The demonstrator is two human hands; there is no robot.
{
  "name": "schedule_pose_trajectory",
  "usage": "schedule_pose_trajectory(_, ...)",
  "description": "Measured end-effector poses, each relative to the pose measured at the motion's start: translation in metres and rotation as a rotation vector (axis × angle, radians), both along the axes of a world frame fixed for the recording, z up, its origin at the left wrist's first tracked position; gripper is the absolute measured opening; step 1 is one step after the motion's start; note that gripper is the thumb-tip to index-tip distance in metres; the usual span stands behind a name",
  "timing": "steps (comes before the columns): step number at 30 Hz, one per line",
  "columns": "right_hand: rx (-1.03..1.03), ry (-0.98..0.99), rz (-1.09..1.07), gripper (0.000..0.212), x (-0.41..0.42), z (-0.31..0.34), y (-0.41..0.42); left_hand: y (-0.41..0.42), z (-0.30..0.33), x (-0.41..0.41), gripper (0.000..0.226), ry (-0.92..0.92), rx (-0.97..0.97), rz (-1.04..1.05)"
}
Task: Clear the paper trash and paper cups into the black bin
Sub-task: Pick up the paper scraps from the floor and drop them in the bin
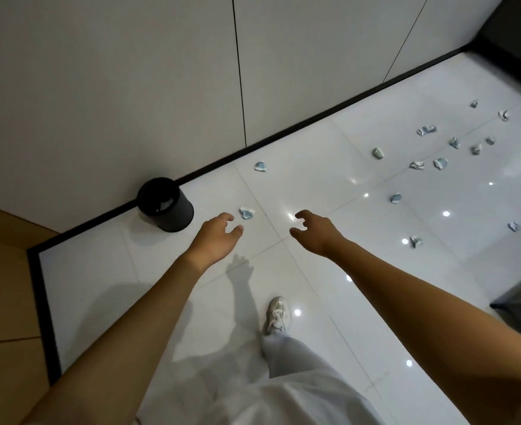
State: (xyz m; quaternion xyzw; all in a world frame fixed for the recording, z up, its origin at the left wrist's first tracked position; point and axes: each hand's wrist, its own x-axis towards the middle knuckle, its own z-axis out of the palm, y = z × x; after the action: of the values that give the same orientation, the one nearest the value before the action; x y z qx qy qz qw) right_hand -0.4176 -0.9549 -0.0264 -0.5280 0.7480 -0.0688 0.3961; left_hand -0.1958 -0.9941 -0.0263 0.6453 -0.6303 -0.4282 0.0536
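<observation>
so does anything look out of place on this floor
Yes: crumpled paper cups lie scattered across the white floor, one just right of the black bin, most clustered far right. Both hands are empty.

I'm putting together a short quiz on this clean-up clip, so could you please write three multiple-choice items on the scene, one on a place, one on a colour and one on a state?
1. Where does the black bin stand?
A. On the floor against the wall's dark baseboard
B. In the middle of the scattered scraps
C. On the wooden floor at the left

2. What colour are the crumpled scraps, such as the nearest scrap?
A. Red
B. Pale blue and white
C. Yellow

3. What is the state of the left hand and right hand?
A. Each grips a cup
B. Both are empty, fingers loosely curled
C. Both press on the bin

Answers:
1 A: the bin sits on the white tile by the baseboard.
2 B: the scraps show blue and white.
3 B: nothing lies in either hand.
</observation>
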Motion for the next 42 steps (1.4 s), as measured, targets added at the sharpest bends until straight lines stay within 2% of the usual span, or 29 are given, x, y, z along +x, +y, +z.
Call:
schedule_pose_trajectory(12,0.038,-0.008,-0.087,0.051,-0.105,0.000,-0.167,-0.189,-0.002,-0.105,0.041,0.023,0.028,-0.023)
schedule_pose_trajectory(28,0.040,-0.002,-0.127,0.051,-0.189,-0.003,-0.435,-0.468,-0.009,-0.208,0.042,0.008,0.028,-0.112)
schedule_pose_trajectory(35,0.081,0.005,-0.049,0.051,-0.223,-0.009,-0.519,-0.536,-0.014,-0.234,0.042,-0.006,0.064,-0.046)
schedule_pose_trajectory(42,0.091,0.006,0.130,0.050,-0.269,-0.016,-0.617,-0.595,-0.028,-0.273,0.044,0.018,0.060,0.158)
